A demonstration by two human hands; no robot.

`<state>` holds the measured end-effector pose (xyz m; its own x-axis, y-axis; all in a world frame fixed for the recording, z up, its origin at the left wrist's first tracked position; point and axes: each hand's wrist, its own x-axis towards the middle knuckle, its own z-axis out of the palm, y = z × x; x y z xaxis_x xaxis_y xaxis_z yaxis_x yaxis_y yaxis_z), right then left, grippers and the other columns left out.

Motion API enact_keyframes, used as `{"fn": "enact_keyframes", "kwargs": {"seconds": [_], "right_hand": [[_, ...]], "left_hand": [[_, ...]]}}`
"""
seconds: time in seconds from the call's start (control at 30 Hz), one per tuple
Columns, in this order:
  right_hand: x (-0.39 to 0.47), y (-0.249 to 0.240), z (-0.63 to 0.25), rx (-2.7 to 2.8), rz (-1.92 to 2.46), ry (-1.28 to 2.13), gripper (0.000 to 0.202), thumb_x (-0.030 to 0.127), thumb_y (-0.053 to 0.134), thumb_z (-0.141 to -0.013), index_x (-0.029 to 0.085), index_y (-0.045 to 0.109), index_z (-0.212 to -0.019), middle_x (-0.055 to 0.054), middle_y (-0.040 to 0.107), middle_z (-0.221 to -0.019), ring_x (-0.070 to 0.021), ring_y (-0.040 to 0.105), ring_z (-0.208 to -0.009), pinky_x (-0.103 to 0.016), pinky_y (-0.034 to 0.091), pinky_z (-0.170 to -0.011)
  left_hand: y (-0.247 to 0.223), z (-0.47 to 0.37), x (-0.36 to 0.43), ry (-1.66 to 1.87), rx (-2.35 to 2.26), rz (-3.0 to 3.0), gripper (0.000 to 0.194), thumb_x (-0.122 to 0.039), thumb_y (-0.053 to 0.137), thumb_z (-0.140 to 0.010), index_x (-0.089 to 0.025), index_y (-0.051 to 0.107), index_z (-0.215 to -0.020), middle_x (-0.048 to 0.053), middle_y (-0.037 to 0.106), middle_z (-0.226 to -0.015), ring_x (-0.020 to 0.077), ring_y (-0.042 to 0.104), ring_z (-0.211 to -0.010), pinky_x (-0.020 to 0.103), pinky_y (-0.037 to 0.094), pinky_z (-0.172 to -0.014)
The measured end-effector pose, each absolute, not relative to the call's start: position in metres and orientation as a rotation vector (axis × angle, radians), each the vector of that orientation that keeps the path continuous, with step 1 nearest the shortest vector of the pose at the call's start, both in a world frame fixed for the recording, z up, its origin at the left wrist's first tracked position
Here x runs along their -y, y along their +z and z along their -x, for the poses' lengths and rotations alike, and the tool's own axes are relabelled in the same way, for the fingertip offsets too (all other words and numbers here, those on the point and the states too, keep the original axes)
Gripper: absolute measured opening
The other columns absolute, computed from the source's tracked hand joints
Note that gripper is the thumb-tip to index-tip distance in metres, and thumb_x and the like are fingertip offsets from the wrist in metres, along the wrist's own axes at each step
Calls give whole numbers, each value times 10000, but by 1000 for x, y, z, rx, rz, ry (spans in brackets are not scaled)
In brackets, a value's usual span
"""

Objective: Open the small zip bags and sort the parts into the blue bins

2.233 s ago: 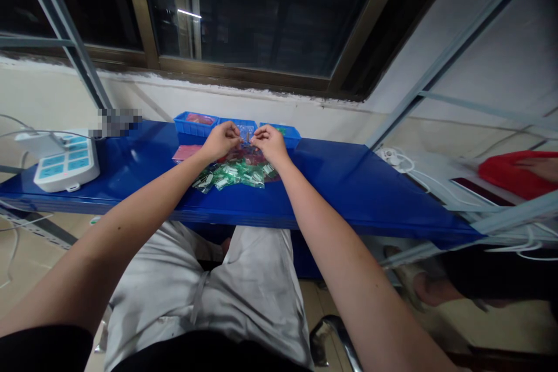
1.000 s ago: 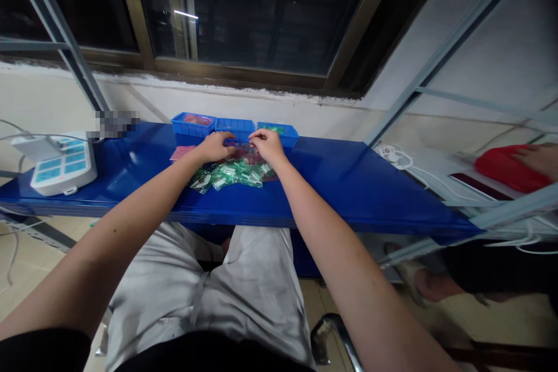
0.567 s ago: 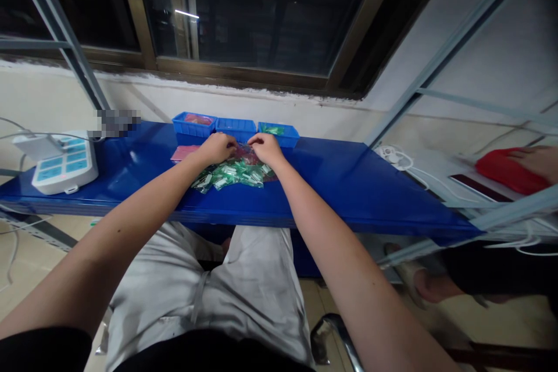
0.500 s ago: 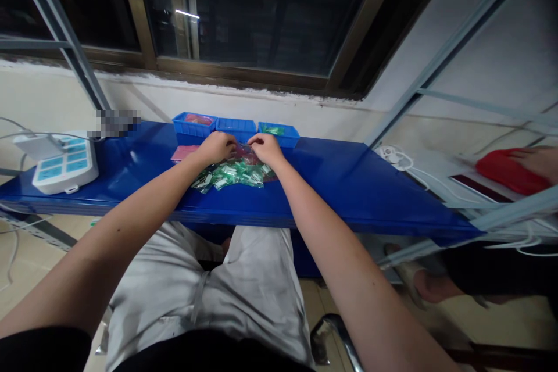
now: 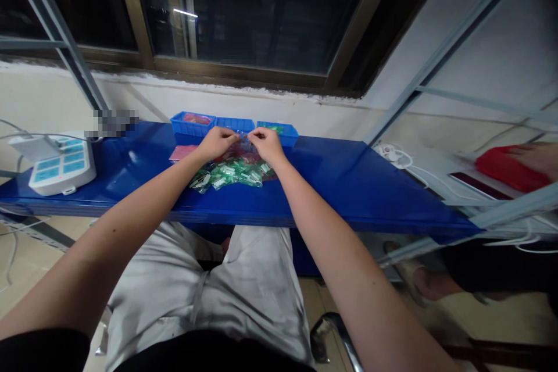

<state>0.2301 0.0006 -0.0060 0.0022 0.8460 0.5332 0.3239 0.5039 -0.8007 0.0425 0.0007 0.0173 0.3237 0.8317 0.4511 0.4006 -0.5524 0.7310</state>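
Note:
Between my two hands a clear plastic bag (image 5: 243,138) is stretched, its contents too small to make out. My left hand (image 5: 219,142) pinches its left edge with thumb and fingertips. My right hand (image 5: 267,144) pinches the opposite edge, fingers curled in. Just below the hands lies a heap of small green-and-clear packets (image 5: 231,173) with white pieces in them. Reddish packets (image 5: 250,157) show behind the heap, partly covered. A pink flat stack (image 5: 183,153) rests left of the heap, partly behind my left wrist.
Three blue bins stand along the wall: a left bin (image 5: 193,125) with pink contents, a middle bin (image 5: 235,124), and a right bin (image 5: 290,138) with green packets. A white power strip (image 5: 63,168) sits at the blue table's (image 5: 340,186) left end. Another person's hand (image 5: 538,160) touches red cloth at right.
Both hands have risen slightly, and my left hand's fingertips have come up to pinch the clear bag, now held higher between the hands. The heap stays put.

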Motion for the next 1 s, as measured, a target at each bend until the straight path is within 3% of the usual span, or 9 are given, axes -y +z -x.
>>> {"fn": "enact_keyframes", "kwargs": {"seconds": [0.33, 0.63, 0.87, 1.0], "right_hand": [[0, -4, -230, 1504, 1033, 583, 110, 287, 660, -737, 181, 679, -712, -8, 644, -664, -164, 582, -675, -282, 463, -642], [2, -2, -229, 1468, 1072, 697, 154, 331, 696, -778, 182, 676, -748, 26, 569, -515, -128, 533, -489, -257, 441, -509], [4, 1, -227, 1389, 1044, 857, 268, 426, 712, -806, 170, 654, -747, -52, 679, -651, -174, 645, -557, -244, 437, -423], [3, 1, -228, 1446, 1014, 813, 153, 302, 736, -757, 181, 643, -770, -27, 665, -647, -194, 668, -634, -251, 467, -459]], "left_hand": [[13, -41, -6, 1099, -1112, -2131, 181, -272, 627, -786, -143, 749, -749, 66, 715, -724, 183, 634, -707, 284, 480, -692], [22, -46, 11, 993, -1091, -1907, 118, -193, 608, -804, -137, 705, -838, 71, 661, -614, 157, 566, -480, 335, 485, -559], [23, -47, 7, 1085, -998, -1833, 100, -252, 650, -799, -157, 680, -800, 95, 720, -793, 169, 647, -630, 328, 525, -637], [20, -45, 1, 1181, -1006, -1911, 105, -267, 690, -773, -163, 673, -762, 64, 702, -751, 161, 634, -688, 295, 503, -675]]}}
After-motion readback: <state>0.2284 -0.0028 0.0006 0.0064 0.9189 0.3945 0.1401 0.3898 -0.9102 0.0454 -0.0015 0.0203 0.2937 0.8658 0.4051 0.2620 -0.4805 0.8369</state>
